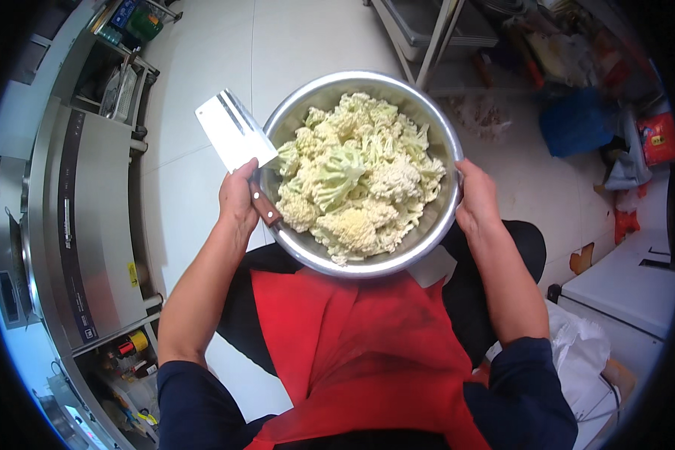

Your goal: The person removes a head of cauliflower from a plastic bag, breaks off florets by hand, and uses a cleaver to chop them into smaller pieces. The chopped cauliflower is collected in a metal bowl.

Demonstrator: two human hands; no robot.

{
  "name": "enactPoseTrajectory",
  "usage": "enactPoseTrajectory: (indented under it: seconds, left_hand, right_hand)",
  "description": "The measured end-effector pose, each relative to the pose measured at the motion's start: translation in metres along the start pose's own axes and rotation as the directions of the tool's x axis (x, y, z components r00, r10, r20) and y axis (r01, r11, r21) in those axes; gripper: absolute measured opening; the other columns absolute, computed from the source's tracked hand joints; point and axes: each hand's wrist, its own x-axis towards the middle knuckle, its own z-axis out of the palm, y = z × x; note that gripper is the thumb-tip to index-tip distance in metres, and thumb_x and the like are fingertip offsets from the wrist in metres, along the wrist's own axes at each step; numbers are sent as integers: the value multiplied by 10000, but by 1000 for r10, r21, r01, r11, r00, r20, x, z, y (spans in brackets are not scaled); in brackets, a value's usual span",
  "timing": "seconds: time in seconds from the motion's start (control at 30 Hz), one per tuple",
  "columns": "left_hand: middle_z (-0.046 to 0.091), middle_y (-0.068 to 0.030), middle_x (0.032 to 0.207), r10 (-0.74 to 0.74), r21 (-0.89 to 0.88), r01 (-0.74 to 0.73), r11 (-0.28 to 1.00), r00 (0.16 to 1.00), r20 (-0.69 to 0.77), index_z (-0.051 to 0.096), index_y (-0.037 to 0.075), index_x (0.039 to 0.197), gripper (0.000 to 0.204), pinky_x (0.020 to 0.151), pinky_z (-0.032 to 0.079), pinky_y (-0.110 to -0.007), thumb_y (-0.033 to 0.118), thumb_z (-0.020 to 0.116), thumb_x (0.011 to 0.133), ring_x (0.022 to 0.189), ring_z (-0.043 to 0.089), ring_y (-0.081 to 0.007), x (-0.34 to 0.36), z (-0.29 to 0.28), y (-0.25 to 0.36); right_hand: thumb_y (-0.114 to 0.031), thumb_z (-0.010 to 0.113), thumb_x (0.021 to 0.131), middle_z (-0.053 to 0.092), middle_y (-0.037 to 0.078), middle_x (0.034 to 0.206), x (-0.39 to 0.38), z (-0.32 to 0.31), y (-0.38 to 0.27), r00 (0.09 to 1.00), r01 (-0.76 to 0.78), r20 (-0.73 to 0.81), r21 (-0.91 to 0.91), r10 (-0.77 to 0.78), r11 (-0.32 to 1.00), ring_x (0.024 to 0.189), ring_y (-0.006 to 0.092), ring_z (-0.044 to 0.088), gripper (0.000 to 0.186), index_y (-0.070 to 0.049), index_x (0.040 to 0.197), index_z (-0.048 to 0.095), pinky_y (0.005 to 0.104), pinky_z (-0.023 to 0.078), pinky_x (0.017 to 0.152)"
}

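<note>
A large round steel bowl (292, 247) is held up in front of my red apron, heaped with pale cauliflower florets (352, 176). My left hand (238, 199) is closed at the bowl's left side and also grips a cleaver. The cleaver's wooden handle (264, 204) lies along the rim, and its broad shiny blade (232, 131) points up and away to the left. On the opposite side my right hand (478, 196) clasps the bowl's rim, with its thumb near the edge and the other fingers mostly hidden beneath.
Along the left runs a stainless steel cabinet (112, 217) with shelves of containers below. A metal rack with trays (450, 37) stands at the far right. Near it are a blue bag (575, 124) and a white appliance (622, 277). A white sack (577, 345) lies low on the right.
</note>
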Motion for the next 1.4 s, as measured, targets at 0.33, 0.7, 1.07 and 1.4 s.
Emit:
enactPoseTrajectory:
  seconds: [0.33,0.7,1.07,1.4]
  left_hand:
    - [636,-51,1335,298,-173,-323,930,942,-156,584,49,1394,400,1095,474,-422,206,700,1044,1269,604,-202,-33,58,66]
    - [726,-60,1109,392,-105,-410,906,906,-158,690,14,1193,297,803,534,-288,227,761,998,969,670,-133,-37,84,80]
    - [729,-44,937,330,127,-325,937,944,-21,686,6,1127,285,700,520,-259,258,757,1013,790,676,-110,-51,92,81]
    - [728,-10,859,629,412,-685,601,724,285,754,-10,1156,222,671,519,-261,149,776,1003,722,646,-72,-56,114,41]
  right_hand:
    - [-137,660,988,626,236,1467,-9,77,-40,795,587,493,-477,-353,655,1374,348,608,531,-2,1496,583,425,475,1160]
    - [30,722,878,633,171,1411,68,186,14,408,912,903,-395,137,-109,1349,362,591,513,-53,1379,643,467,480,1143]
    - [-16,716,899,651,134,1322,26,131,-23,756,216,649,-365,81,905,1132,229,633,256,-103,1124,631,354,511,978]
    - [-157,606,1084,668,162,1297,3,106,-40,880,-255,439,117,180,960,1158,227,647,396,-3,1447,570,358,550,918]
